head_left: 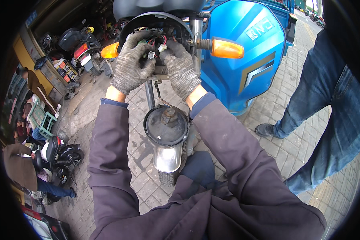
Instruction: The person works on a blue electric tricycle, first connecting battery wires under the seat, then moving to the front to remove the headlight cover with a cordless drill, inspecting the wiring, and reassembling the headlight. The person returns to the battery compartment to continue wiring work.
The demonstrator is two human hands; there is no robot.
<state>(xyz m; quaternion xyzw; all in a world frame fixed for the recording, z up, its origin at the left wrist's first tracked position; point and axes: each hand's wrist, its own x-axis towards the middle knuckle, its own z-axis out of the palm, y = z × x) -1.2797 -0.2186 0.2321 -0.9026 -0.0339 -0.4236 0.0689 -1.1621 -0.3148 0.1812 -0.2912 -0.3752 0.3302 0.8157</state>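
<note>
Both gloved hands worked inside the open headlight housing [156, 24] of the blue vehicle [244, 52]; the left hand [132, 60] pinched a small white connector [151, 55], the right hand [181, 68] seemingly gripped the wire bundle [158, 40]. A hard tug could tear 1 wire loose

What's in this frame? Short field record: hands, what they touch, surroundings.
left hand: left hand, grey knit glove, fingers on a small white connector
right hand: right hand, grey knit glove, fingers in the wire bundle
work area: open headlight housing on a blue vehicle
below hands: detached round headlight unit hanging on a cable, above the front wheel
sides: orange turn signals, one at right
bystander: person in jeans standing at right
ground: brick paving
</note>
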